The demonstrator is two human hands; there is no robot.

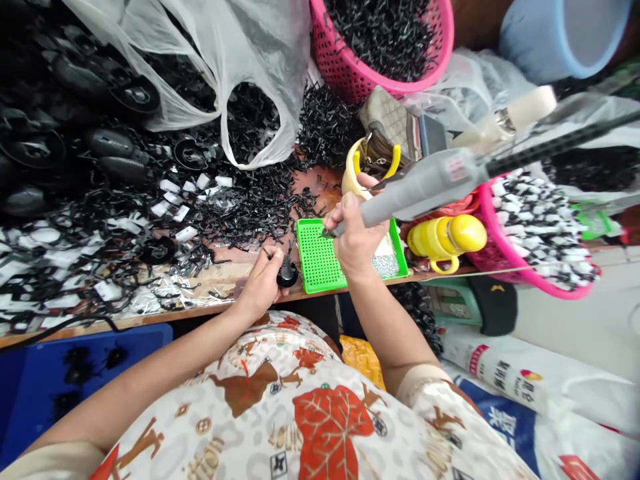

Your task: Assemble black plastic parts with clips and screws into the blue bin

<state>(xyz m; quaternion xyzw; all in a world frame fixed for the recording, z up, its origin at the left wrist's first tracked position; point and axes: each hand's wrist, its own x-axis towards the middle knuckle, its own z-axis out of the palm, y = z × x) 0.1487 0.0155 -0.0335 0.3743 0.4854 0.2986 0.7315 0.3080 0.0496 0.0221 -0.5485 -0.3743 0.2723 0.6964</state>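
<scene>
Near the front edge of the bench, my left hand (265, 278) is closed around a small black plastic part with a round base (287, 273). My right hand (353, 233) grips a grey electric screwdriver (420, 188), its tip pointing left over a green perforated tray (319, 268). Small silvery screws (386, 266) lie in the tray's right end. A dense spread of small black plastic pieces (245, 212) covers the bench beyond my left hand. White plastic pieces (173, 198) are mixed in among them.
A pink basket of black pieces (383, 89) stands at the back. To the right are a yellow bottle (440, 239) and a pink basket (530, 283) of black-and-white parts. A clear plastic bag (200, 40) spreads over the left pile. Below the bench sits a blue bin (135, 347).
</scene>
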